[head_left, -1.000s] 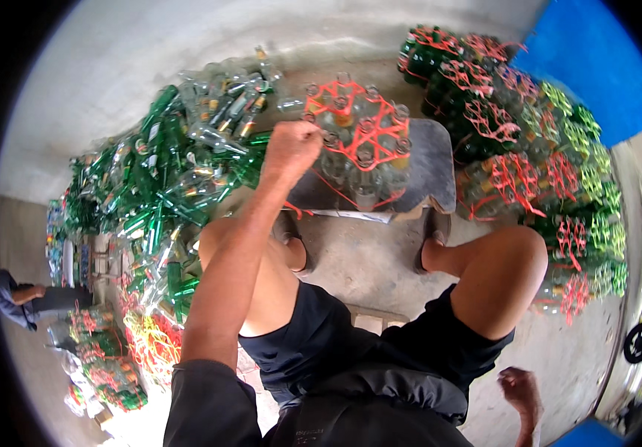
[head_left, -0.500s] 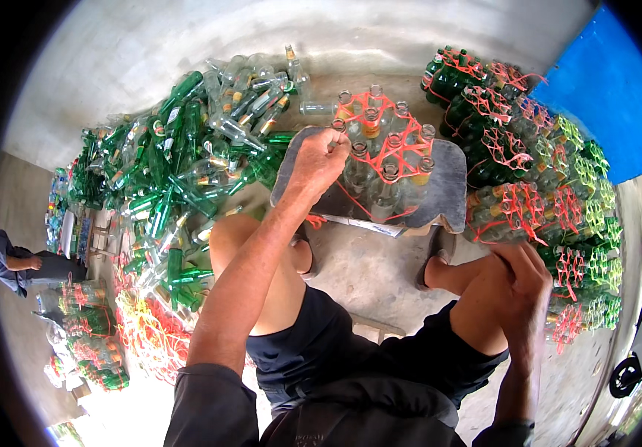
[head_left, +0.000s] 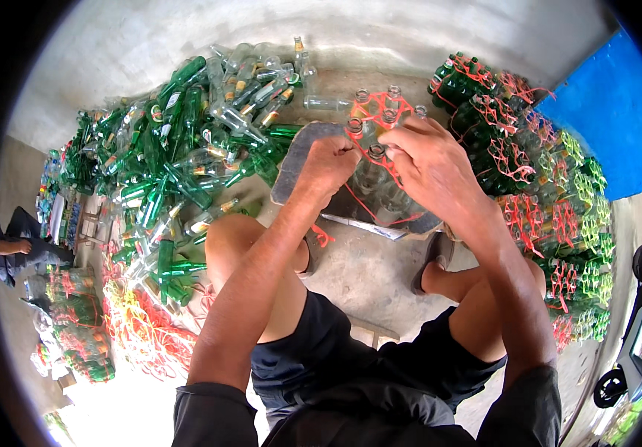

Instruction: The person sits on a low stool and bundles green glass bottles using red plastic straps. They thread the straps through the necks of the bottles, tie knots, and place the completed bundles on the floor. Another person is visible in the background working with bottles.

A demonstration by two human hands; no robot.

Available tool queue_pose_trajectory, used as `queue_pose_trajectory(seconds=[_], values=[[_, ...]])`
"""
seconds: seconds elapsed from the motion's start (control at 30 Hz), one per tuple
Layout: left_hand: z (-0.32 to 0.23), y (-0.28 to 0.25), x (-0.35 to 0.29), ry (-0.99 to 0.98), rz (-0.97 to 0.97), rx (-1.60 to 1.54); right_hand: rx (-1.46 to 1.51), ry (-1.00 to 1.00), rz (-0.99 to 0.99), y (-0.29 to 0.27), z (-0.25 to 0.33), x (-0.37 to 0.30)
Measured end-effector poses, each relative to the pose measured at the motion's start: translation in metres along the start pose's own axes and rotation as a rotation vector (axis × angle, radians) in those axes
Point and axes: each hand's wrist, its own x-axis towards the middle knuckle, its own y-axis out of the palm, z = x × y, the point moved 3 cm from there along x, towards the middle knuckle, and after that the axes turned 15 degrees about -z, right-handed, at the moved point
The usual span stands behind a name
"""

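A group of clear glass bottles (head_left: 371, 177) stands upright on a dark, worn board (head_left: 296, 165) in front of me. Red plastic string (head_left: 375, 117) is laced round and between their necks. At the left side of the group my left hand (head_left: 330, 170) is closed in a pinch, with the string running down from it along the near bottles. My right hand (head_left: 434, 162) reaches over the right side of the group and covers several necks. Its thumb and bent fingers close at the string beside a near bottle's mouth; the exact grip is partly hidden.
Loose green and clear bottles (head_left: 187, 141) lie heaped at the left. Bundles of tied bottles (head_left: 518, 216) stand along the right by a blue panel (head_left: 596, 112). A tangle of red string (head_left: 142, 328) lies at lower left. Another person (head_left: 19, 242) is at the far left, a motorbike (head_left: 634, 335) at far right.
My right hand has come up from beside my right knee to the bottle necks. The left hand has shifted slightly down and right, still pinched. The view has moved a little.
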Motion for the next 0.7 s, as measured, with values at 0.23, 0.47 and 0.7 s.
queue_pose_trajectory(seconds=[0.23,0.47,0.7], values=[[0.016,-0.001,0.005,-0.005,0.018,-0.020,-0.110,0.198,0.451,0.067,-0.035,0.021],[0.021,0.005,0.011,0.104,-0.034,0.159,0.081,0.450,0.650,0.084,-0.066,0.030],[0.029,0.009,0.018,0.177,-0.091,0.302,0.113,0.593,0.733,0.083,-0.068,0.033]])
